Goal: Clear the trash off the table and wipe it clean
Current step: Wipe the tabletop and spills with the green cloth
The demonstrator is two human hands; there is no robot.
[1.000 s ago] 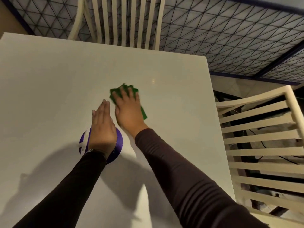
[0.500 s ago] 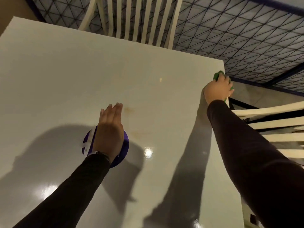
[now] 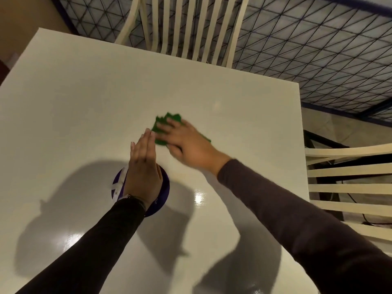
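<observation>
A white glossy table (image 3: 84, 102) fills most of the view. My right hand (image 3: 186, 143) lies flat on a green cloth (image 3: 167, 122) near the table's middle and presses it onto the surface with straight fingers. My left hand (image 3: 143, 168) rests flat, fingers together and straight, on a round purple object (image 3: 163, 187) with white markings, just left of and nearer than the cloth. Most of the purple object is hidden under the hand and wrist. The two hands nearly touch at the fingertips.
A cream slatted chair (image 3: 191, 24) stands at the table's far edge. Another cream chair (image 3: 350, 183) stands close to the right edge. The floor beyond has a dark grid pattern (image 3: 307, 49). Shadows of my arms fall on the near tabletop.
My right hand swept the green cloth from the middle out to the table's right edge and has come back to the middle. My left hand stayed on the purple object.
</observation>
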